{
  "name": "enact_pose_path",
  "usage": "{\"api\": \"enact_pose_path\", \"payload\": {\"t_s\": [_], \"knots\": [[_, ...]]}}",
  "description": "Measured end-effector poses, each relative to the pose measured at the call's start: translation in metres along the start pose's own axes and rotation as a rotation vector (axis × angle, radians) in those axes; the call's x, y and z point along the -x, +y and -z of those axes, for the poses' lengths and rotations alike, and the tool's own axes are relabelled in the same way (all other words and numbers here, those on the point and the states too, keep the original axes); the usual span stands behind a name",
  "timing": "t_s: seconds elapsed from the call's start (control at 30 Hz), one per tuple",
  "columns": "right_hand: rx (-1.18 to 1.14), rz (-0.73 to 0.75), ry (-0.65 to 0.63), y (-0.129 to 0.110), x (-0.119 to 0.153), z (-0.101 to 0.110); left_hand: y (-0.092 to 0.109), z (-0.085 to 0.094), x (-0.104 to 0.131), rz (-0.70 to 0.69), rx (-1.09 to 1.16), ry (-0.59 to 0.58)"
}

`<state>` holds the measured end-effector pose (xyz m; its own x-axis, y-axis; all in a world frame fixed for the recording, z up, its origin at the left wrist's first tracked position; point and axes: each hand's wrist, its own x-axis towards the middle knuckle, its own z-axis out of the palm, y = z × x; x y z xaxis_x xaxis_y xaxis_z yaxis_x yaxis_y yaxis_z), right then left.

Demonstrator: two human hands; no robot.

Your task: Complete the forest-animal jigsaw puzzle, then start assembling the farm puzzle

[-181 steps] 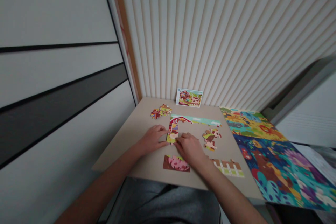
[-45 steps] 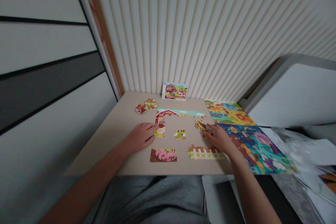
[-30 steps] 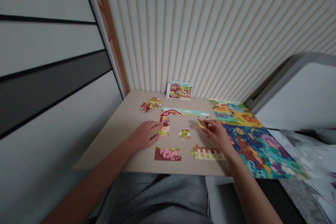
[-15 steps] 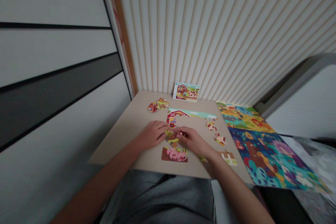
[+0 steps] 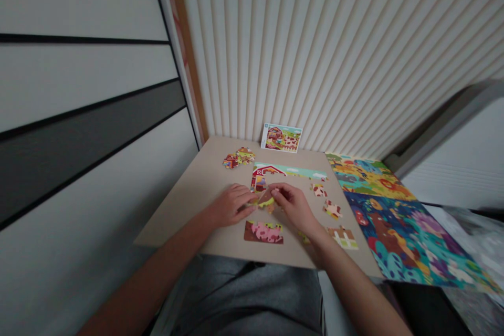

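My right hand (image 5: pixel 292 205) pinches a brown and green puzzle piece (image 5: pixel 266 199) between thumb and fingers, tilted over the board. My left hand (image 5: pixel 232 205) lies just left of it, fingers stretched out and apart, their tips close to the piece; whether they touch it I cannot tell. Behind the hands is the joined top strip of a farm puzzle (image 5: pixel 303 171), with a red barn and sky. A joined pink pig section (image 5: pixel 264 232) lies in front of the hands. Loose cow pieces (image 5: pixel 318 189) and a white fence section (image 5: pixel 343 238) sit to the right.
A small heap of puzzle pieces (image 5: pixel 238 157) lies at the back left of the beige board (image 5: pixel 177 210). The farm picture card (image 5: pixel 282 137) leans against the pleated curtain (image 5: pixel 252 63). Two finished colourful puzzles (image 5: pixel 409 236) adjoin the right edge. A white panelled wall stands left.
My right hand has drawn slightly up and away from my left, tilting the puzzle piece so more of it shows. My left fingers have spread and come off the pinch. The view shifted slightly.
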<state>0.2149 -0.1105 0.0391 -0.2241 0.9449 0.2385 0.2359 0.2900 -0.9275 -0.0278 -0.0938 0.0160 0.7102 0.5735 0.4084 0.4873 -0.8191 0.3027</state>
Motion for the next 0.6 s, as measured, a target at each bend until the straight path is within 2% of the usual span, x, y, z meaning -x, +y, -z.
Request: {"api": "enact_pose_path", "payload": {"t_s": [0.1,0.23,0.33,0.47,0.53,0.6], "knots": [[0.097,-0.026,0.079,0.005,-0.002,0.028,-0.003,-0.002,-0.001,0.063,-0.052,0.049],[0.262,-0.01,0.088,0.022,-0.005,0.077,-0.008,-0.005,-0.001,0.12,-0.098,0.057],[0.387,-0.043,0.051,0.04,-0.005,0.106,-0.011,-0.009,-0.002,0.108,-0.105,0.03],[0.469,-0.055,-0.04,0.057,-0.001,0.118,-0.013,-0.012,-0.001,0.088,-0.114,0.007],[0.566,0.001,-0.005,0.06,0.001,0.122,-0.014,-0.014,0.0,0.085,-0.122,0.001],[0.682,0.014,0.091,0.06,0.003,0.13,-0.015,-0.014,0.0,0.087,-0.13,-0.004]]}}
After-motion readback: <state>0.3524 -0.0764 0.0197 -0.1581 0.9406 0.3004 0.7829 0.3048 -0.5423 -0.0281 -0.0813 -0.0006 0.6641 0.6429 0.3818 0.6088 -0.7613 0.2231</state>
